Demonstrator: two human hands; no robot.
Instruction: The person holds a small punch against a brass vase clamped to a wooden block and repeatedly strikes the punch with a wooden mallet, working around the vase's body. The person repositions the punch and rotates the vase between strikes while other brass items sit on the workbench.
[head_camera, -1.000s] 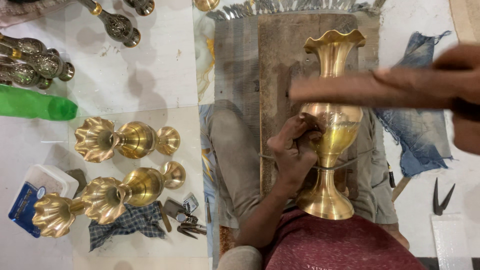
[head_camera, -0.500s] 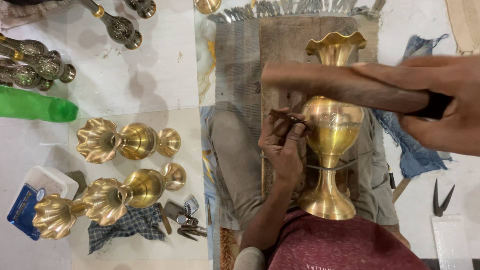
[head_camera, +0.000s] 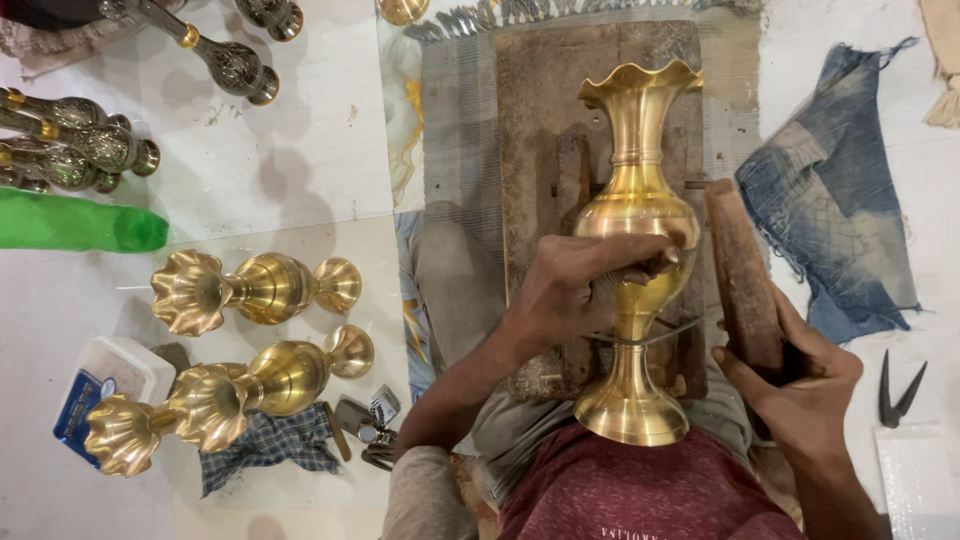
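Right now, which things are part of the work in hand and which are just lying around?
In use:
- brass vase, gripped at its belly by the left hand
- wooden mallet, held by the right hand
- wooden board under the vase

Lying about:
- two plain brass vases on their sides
- engraved vases top left
- green bottle
- denim rag
- checked cloth
- small shears

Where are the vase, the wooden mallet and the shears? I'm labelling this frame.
Vase (head_camera: 636, 215): head view, on its round belly.
Wooden mallet (head_camera: 742, 275): head view, on the middle of its block.
Shears (head_camera: 898, 395): head view, where the two blades meet.
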